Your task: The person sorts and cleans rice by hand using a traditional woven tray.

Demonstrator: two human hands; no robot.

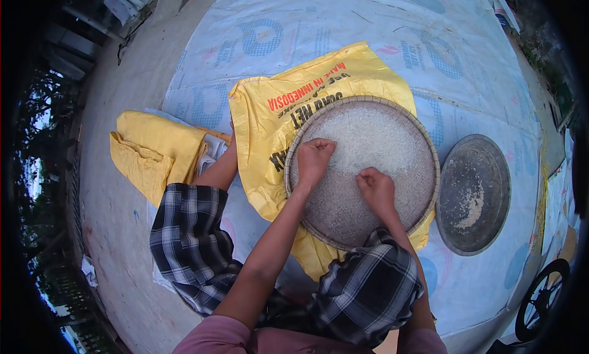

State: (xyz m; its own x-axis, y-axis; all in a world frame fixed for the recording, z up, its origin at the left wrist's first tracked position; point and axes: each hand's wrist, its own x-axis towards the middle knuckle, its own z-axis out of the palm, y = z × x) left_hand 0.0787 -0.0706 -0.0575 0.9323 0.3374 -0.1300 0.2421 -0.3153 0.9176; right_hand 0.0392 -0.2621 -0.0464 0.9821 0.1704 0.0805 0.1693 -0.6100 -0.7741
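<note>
A round woven winnowing tray point(439, 170) sits on a spread yellow sack point(257, 133) in front of my knees. White rice grains point(380, 130) lie thick across its far half, and the woven bottom shows through nearer me. My left hand point(315, 160) is over the left side of the tray, its thumb and fingertips pinched together. To the right and nearer me, my right hand point(377, 191) is also closed in a pinch over the rice. Whatever is between the fingertips of either hand is too small to make out.
Right of the tray stands a dark metal basin point(454, 176) with some pale grains inside. A folded yellow sack point(147, 145) lies to the left by my foot. Everything rests on a printed blue-white sheet point(343, 22). A black wheel point(543, 299) shows at lower right.
</note>
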